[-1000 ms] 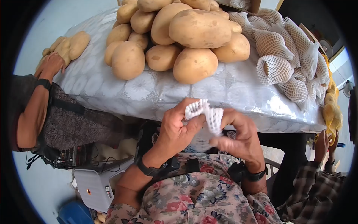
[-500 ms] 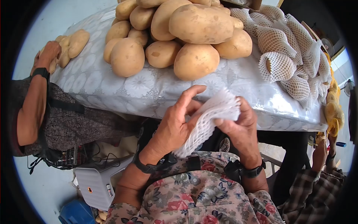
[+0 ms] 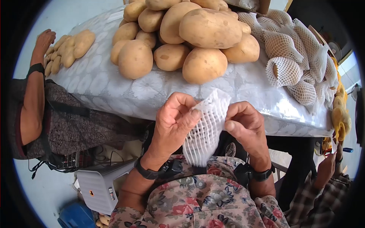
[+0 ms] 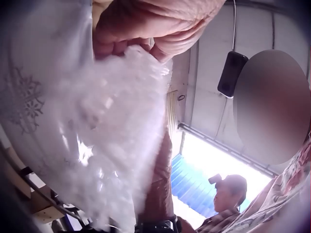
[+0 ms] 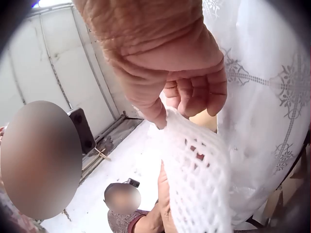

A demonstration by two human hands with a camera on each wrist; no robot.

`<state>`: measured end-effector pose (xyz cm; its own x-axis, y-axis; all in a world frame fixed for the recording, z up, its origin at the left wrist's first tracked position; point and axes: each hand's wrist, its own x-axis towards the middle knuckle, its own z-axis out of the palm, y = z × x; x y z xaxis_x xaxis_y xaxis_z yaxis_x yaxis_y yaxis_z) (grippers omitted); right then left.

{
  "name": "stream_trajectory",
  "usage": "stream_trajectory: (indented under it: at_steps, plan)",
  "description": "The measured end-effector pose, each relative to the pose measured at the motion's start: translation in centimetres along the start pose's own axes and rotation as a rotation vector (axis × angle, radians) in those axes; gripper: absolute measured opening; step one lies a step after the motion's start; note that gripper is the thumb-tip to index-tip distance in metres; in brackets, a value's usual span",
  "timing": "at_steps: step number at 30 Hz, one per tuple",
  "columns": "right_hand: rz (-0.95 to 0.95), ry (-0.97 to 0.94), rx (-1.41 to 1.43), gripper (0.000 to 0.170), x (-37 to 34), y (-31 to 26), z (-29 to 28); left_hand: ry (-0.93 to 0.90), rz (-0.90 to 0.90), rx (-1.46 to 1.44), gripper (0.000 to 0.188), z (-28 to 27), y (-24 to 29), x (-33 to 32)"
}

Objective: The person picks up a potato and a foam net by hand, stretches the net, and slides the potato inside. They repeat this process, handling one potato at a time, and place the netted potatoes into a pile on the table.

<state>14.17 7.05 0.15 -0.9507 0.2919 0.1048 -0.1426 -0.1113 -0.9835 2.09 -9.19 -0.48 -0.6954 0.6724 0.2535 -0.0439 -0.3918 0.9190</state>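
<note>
A white foam net sleeve (image 3: 205, 127) hangs stretched between my two hands, just in front of the table edge. My left hand (image 3: 173, 123) pinches its left side near the top, thumb lying over the mesh. On the other side, my right hand (image 3: 247, 127) has the sleeve's upper right edge between thumb and curled fingers. Close up in the right wrist view, the thumb and fingers of that hand meet at the corner of the mesh (image 5: 199, 170). The left wrist view has the sleeve (image 4: 116, 116) blurred below my fingers.
Large potatoes (image 3: 205, 64) are piled on the silver-patterned tablecloth (image 3: 152, 91). Net-wrapped potatoes (image 3: 281, 45) lie at the right, smaller potatoes (image 3: 68, 51) at far left. Another person's hand (image 3: 45, 38) is beside those. A grey stool (image 3: 95, 188) and blue tub (image 3: 78, 216) stand below.
The sleeve was bunched around my fingers, then slanted across both hands, and now hangs more upright, drawn out flat. The person at left has lifted a hand off the potatoes.
</note>
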Motion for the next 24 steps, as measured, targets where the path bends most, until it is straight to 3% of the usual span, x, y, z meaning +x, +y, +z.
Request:
stream_trajectory:
  at_steps: [4, 8, 12, 13, 16, 17, 19, 21, 24]
  plan:
    - [-0.181, 0.100, 0.210, 0.040, 1.0, -1.0, 1.4, -0.092, -0.056, 0.026, 0.016, 0.2, 0.9, 0.2]
    - [-0.128, -0.135, 0.031, 0.041, 1.0, -1.9, 1.1, -0.111, 0.005, 0.195, 0.017, 0.4, 1.0, 0.3]
    - [-0.074, -0.182, 0.172, 0.028, 0.6, -1.3, -0.2, 0.009, 0.156, 0.413, 0.015, -0.4, 0.9, 0.5]
    - [-0.032, -0.211, 0.320, 0.029, 0.7, -1.5, -0.3, 0.028, 0.190, 0.472, 0.014, -0.5, 0.9, 0.5]
    - [0.119, -0.068, 0.302, 0.027, 0.8, -3.4, 1.0, 0.014, 0.229, 0.631, 0.012, 0.1, 1.6, 0.4]
    - [0.125, -0.086, 0.084, 0.022, 1.0, -3.0, 0.5, 0.002, 0.249, 0.653, 0.011, 0.2, 1.6, 0.5]
    - [0.171, -0.198, 0.083, 0.019, 1.0, -3.0, 0.3, -0.016, 0.291, 0.697, 0.011, 0.3, 1.6, 0.7]
    - [0.173, -0.254, 0.123, 0.015, 1.1, -1.9, 0.3, 0.074, 0.489, 0.894, 0.011, 0.1, 1.6, 1.5]
    - [0.099, -0.050, 0.191, 0.011, 1.3, -0.5, 1.0, 0.264, 0.708, 0.961, 0.015, -0.3, 2.6, 0.8]
